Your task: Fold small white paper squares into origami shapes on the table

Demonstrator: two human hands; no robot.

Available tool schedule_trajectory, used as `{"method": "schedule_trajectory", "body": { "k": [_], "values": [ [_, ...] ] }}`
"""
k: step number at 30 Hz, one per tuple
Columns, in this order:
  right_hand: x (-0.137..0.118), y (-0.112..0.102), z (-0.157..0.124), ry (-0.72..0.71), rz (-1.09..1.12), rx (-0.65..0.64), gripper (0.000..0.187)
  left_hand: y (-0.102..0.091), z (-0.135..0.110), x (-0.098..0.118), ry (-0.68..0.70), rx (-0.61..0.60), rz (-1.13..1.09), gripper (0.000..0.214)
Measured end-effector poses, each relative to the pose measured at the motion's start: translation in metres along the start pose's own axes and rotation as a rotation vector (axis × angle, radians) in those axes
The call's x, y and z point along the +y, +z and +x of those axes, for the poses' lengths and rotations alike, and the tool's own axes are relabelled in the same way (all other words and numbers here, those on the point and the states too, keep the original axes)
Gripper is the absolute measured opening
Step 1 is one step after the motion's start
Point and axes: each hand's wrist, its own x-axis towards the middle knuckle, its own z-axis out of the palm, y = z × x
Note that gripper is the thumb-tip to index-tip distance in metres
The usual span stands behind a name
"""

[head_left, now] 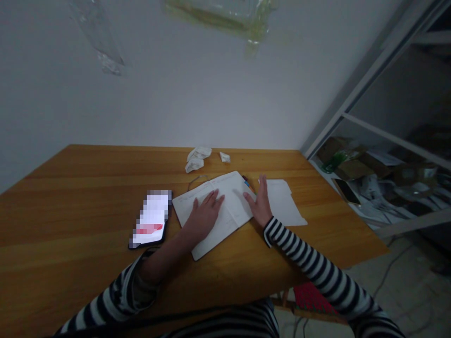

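An open notebook (225, 213) with white pages lies tilted on the wooden table. Across its left page rests my left hand (205, 215), palm down with fingers stretched out. At the notebook's right edge is my right hand (260, 202), turned on its side, thumb apart from the raised fingers and holding nothing. White paper (283, 202) lies just beyond it, partly covered by that hand. Something thin with coloured parts (247, 183) shows at the notebook's upper right edge; its kind is unclear.
A phone (151, 218) with a lit, blurred screen lies left of the notebook. Crumpled tissues (197, 158) and a smaller white scrap (224, 157) sit near the wall. To the right, a shelf holds cardboard boxes (354, 169) and a dark phone-like slab (346, 191).
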Motion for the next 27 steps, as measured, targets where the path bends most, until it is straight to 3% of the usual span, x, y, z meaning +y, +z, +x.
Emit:
{"method": "schedule_trajectory", "body": {
  "k": [2,5,8,12,18,22,27],
  "values": [
    [0.003,0.001,0.012,0.032,0.044,-0.246,0.099,0.006,-0.001,0.005,-0.027,0.024,0.032,0.057],
    [0.006,-0.011,0.028,-0.222,0.041,-0.699,0.118,0.011,-0.002,0.006,-0.027,0.036,0.057,0.058],
    [0.006,-0.026,0.034,-0.410,0.017,-0.925,0.110,0.012,-0.002,0.004,-0.020,0.046,0.061,0.058],
    [0.000,-0.035,0.033,-0.469,-0.043,-0.940,0.091,0.013,-0.002,0.004,-0.019,0.057,0.076,0.058],
    [-0.004,-0.041,0.030,-0.522,-0.159,-0.841,0.065,0.014,-0.001,0.005,-0.010,0.070,0.090,0.060],
    [-0.010,-0.048,0.022,-0.641,-0.203,-0.793,0.042,0.017,0.000,0.004,-0.016,0.072,0.085,0.061],
    [-0.022,-0.052,-0.003,-0.765,-0.252,-0.554,0.044,0.021,0.001,0.003,-0.008,0.102,0.080,0.062]
  ]
}}
